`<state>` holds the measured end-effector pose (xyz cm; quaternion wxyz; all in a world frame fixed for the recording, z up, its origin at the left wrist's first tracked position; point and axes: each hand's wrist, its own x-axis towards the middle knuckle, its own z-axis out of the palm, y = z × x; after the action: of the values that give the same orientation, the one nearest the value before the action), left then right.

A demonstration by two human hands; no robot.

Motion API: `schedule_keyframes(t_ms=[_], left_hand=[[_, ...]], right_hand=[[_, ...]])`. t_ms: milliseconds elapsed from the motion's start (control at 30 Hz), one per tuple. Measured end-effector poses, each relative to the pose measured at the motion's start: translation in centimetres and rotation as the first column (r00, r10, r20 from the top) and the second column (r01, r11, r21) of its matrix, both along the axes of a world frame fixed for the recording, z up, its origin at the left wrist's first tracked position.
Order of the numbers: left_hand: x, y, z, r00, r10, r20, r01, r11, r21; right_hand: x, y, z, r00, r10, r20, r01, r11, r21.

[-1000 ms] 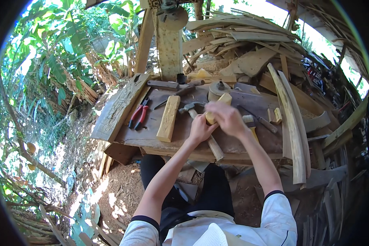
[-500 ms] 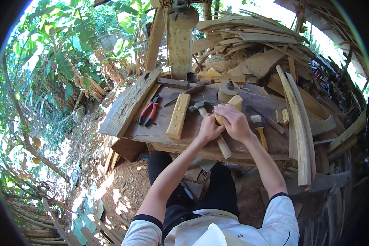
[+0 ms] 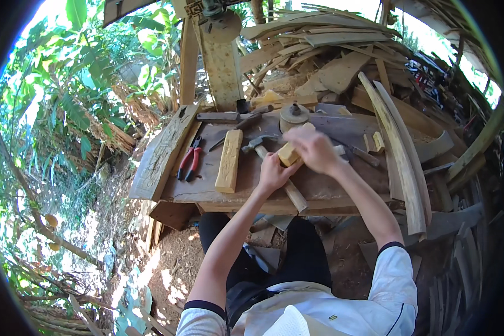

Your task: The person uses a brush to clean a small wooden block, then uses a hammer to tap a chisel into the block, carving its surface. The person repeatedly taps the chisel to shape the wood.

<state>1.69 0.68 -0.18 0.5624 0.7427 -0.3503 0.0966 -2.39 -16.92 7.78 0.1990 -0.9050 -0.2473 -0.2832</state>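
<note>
My left hand (image 3: 274, 173) is closed around the near end of a small pale-yellow wooden block (image 3: 288, 155), held above the workbench (image 3: 201, 187). Motion smears my right hand (image 3: 313, 150), which lies over the right side and far part of that block; its fingers cannot be made out. Beneath my left hand a claw hammer (image 3: 294, 194) lies on the bench, its head beyond the hand and its handle pointing toward me. A second, longer wooden block (image 3: 228, 162) rests to the left of the hammer. Pliers with red handles (image 3: 190, 159) lie farther left.
A round tin (image 3: 294, 119) stands behind my hands. A chisel-like tool (image 3: 366, 157) lies at right; my right arm mostly hides a brush (image 3: 340, 150). Long wooden slats (image 3: 395, 151) lean over the right edge, a carved board (image 3: 165, 154) lies left, and scrap wood (image 3: 330, 61) is piled behind.
My right hand has lifted and shifted slightly on the block, uncovering more of its face. The view has turned, so the bench sits farther left. My left hand keeps its hold.
</note>
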Motion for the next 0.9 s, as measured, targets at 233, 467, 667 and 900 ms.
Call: schedule_keyframes(t_ms=[233,467,667,900], left_hand=[[0.0,-1.1,-0.2,0.999,0.031,-0.024,-0.028,0.995,0.092],[0.2,-1.5,-0.4,0.992,0.115,-0.042,-0.109,0.985,0.134],[0.1,-1.4,0.2,0.993,0.111,0.041,-0.115,0.986,0.121],[0.2,-0.7,0.0,0.996,0.072,-0.049,-0.069,0.995,0.077]], right_hand=[[-0.9,-0.1,-1.6,0.972,-0.130,0.198,0.120,0.991,0.061],[-0.4,-0.5,-2.6,0.992,-0.042,0.120,0.019,0.982,0.187],[-0.4,-0.7,-2.7,0.993,0.005,0.118,-0.027,0.983,0.183],[-0.6,0.0,-3.2,0.992,-0.005,0.127,-0.018,0.984,0.179]])
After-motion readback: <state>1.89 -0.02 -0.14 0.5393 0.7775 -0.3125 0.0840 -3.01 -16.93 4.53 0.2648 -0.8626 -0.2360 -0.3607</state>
